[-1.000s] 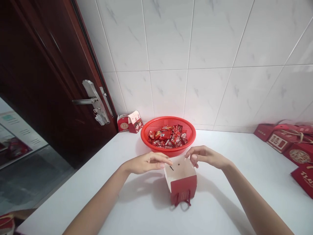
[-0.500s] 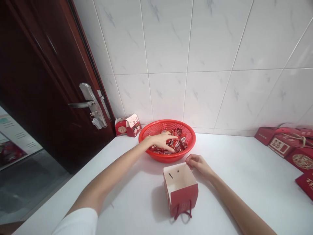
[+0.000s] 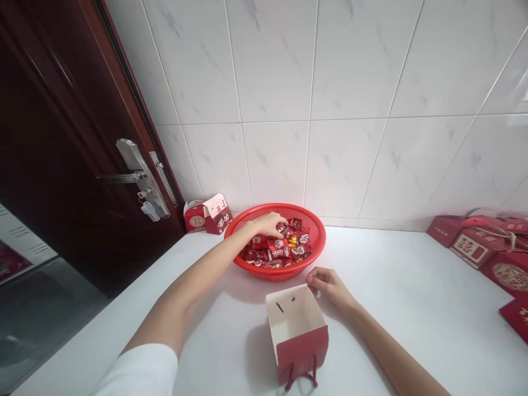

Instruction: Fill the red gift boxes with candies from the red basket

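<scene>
A red plastic basket (image 3: 280, 273) near the wall holds many red-wrapped candies (image 3: 278, 248). My left hand (image 3: 268, 224) reaches into its far side, with fingers curled down and closing on a wrapped candy that they partly cover. In front of the basket stands a red candy box (image 3: 303, 352), its top open toward me, with a pale inside and dark red cord handles on the near side. My right hand (image 3: 328, 283) rests on the table at the box's far right corner, its fingers pinched on the flap edge there.
Small red boxes (image 3: 208, 215) stand left of the basket, by the wall. More red gift boxes (image 3: 482, 242) lie at the right edge, with a red flat piece (image 3: 515, 318) before them. A dark wooden door (image 3: 82, 110) with a metal handle is at the left.
My left hand has shifted toward the basket's far side, and its spread fingers have curled down among the candies. My right hand stays at the box corner. The view has shifted slightly.
</scene>
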A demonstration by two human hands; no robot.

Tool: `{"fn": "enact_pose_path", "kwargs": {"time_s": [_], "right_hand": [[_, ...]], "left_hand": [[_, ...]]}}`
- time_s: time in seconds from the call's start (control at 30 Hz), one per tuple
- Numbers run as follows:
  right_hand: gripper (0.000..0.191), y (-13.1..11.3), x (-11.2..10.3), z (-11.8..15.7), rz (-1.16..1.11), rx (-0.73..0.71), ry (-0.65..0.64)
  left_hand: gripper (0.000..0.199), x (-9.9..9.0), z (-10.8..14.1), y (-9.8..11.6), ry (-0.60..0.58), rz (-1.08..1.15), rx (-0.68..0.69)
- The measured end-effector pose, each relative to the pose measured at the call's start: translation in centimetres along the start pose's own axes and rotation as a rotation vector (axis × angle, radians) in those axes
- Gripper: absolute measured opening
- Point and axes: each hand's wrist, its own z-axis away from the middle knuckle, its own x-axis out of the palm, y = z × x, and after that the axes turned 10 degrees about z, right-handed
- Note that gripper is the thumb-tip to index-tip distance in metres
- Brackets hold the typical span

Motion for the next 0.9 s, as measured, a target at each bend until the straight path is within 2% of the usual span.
{"fn": "enact_pose_path", "kwargs": {"time_s": [0.17, 0.27, 0.33, 0.5, 0.57, 0.63, 0.73, 0.8, 0.9], "right_hand": [[0.035, 0.0, 0.0, -0.1, 0.026, -0.006, -0.005], [0.036, -0.2, -0.1, -0.1, 0.046, -0.012, -0.009], [0.037, -0.2, -0.1, 0.0, 0.043, -0.013, -0.010], [0.036, -0.4, 0.0, 0.1, 0.024, -0.010, -0.004], [0.037, -0.5, 0.0, 0.1, 0.020, -0.008, -0.006], [0.037, -0.5, 0.1, 0.2, 0.025, -0.009, -0.008], [0.037, -0.4, 0.0, 0.1, 0.055, -0.019, -0.005], [0.037, -0.4, 0.0, 0.1, 0.073, -0.026, -0.006], [0.038, -0.2, 0.0, 0.1, 0.087, -0.033, -0.006]], "left_hand": [[0.053, -1.0, 0.6, -2.8, 0.092, 0.031, -0.128], [0.046, -1.2, 1.0, -3.7, 0.125, 0.043, -0.167], [0.044, -1.2, 1.2, -4.0, 0.139, 0.048, -0.185], [0.059, -2.0, 1.7, -3.8, 0.177, 0.083, -0.208], [0.055, -2.3, 1.7, -3.3, 0.168, 0.104, -0.199], [0.046, -2.2, 1.8, -2.4, 0.125, 0.137, -0.177], [0.042, -1.0, 2.3, -0.3, -0.058, 0.179, -0.119], [0.068, 0.3, 2.6, 1.2, -0.258, 0.135, -0.095], [0.100, 1.9, 3.0, 2.9, -0.361, 0.007, -0.178]]}}
